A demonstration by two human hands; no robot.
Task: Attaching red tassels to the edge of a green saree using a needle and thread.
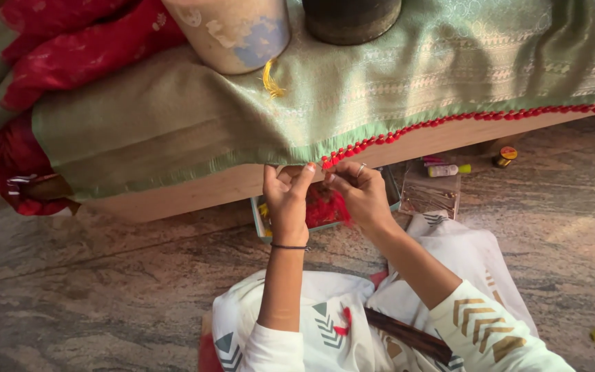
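Note:
A green woven cloth point(352, 103) with a patterned border hangs over a low wooden platform point(194, 193). A row of small red thread beads point(449, 120) runs along its hem from the right and ends at the middle. My left hand point(287, 200) pinches the hem right where the red row ends. My right hand point(359, 193), with a ring on one finger, is closed on the same spot of the edge and holds red thread. A tuft of red thread point(325, 209) shows between and below both hands.
A shallow tray point(395, 200) sits on the stone floor under the hands. A clear box of pins point(430, 196), a small tube point(449, 169) and a little tin point(506, 156) lie nearby. Two pots point(232, 34) weigh the cloth down. Red fabric point(49, 55) is bunched at left.

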